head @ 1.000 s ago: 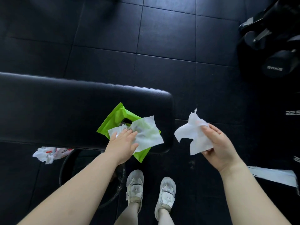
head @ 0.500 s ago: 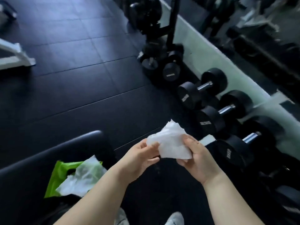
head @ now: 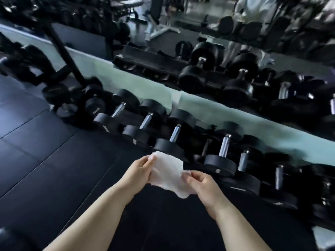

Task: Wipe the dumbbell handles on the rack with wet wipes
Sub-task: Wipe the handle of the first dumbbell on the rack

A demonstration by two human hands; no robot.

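A white wet wipe (head: 166, 173) is stretched out between my two hands in front of me. My left hand (head: 139, 172) pinches its left edge and my right hand (head: 201, 183) pinches its right edge. Just beyond the wipe runs a low row of black dumbbells with shiny metal handles (head: 175, 133), one further right (head: 223, 146). A second, higher row of black dumbbells (head: 199, 69) sits on the rack behind. The picture is blurred by motion.
Black rubber floor tiles (head: 45, 151) spread to the left and below my arms. A pale ledge (head: 145, 86) runs diagonally under a mirror wall. A black rack post (head: 63, 51) slants at upper left. The edge of the black bench (head: 7, 236) shows at bottom left.
My view swung up from the bench and green wipe pack to the dumbbell rows. My left hand left the pack and joined the right; both spread the wipe out.
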